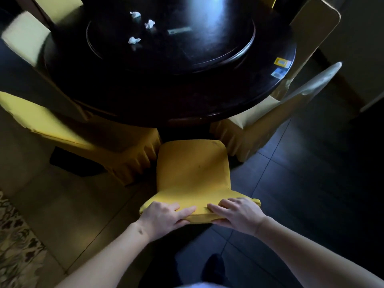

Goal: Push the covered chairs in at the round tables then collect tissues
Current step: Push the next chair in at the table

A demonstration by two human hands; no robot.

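A yellow covered chair [192, 169] stands in front of me, its back facing me and its seat under the edge of the dark round table [162, 96]. My left hand [164, 215] and my right hand [239, 213] both grip the top of the chair's back, fingers over the front and thumbs behind. Three crumpled white tissues lie on the dark turntable [207, 57] at the far left: one tissue [134, 40] nearest me, one tissue [149, 23] in the middle, one tissue [135, 14] farthest away.
More covered chairs ring the table: a yellow chair [62, 129] at the left, a pale chair [270, 121] at the right, others at the far left [22, 36] and far right [311, 32]. Small cards [281, 62] lie near the table's right edge. A patterned carpet [14, 242] borders the tiled floor at lower left.
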